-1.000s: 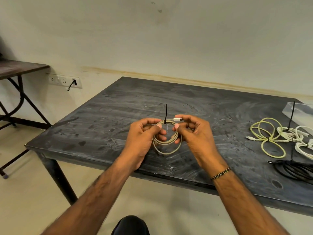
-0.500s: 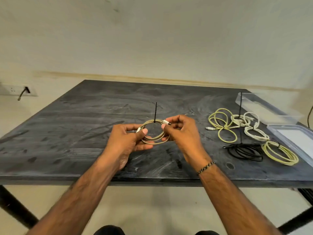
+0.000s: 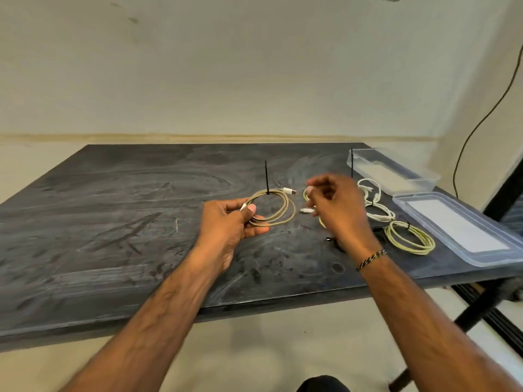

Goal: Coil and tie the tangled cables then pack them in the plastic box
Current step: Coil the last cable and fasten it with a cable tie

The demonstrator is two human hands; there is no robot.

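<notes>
Fingers and thumb of the left hand (image 3: 226, 222) are pinching the near-left edge of a beige coiled cable (image 3: 276, 207), holding it just above the dark table (image 3: 113, 222). Sticking straight up from the far side of that coil is a black zip tie (image 3: 266, 176), and a white plug (image 3: 288, 190) is poking out to the right of it. Off to the right of the coil, the right hand (image 3: 336, 210) is hovering with its fingers loosely curled and nothing in them; a beaded bracelet (image 3: 370, 258) is circling its wrist. Partly hidden behind that hand, a yellow cable (image 3: 307, 193) and a black cable (image 3: 334, 241) are lying on the table. Beyond and to the right of it, a white cable bundle (image 3: 373, 202) is resting with another black tie (image 3: 351, 162) standing upright, and a tied yellow-green coil (image 3: 410, 236) is lying nearer. Farther right, a clear plastic box (image 3: 396, 171) is sitting open, with its lid (image 3: 458, 230) lying flat in front of it.
</notes>
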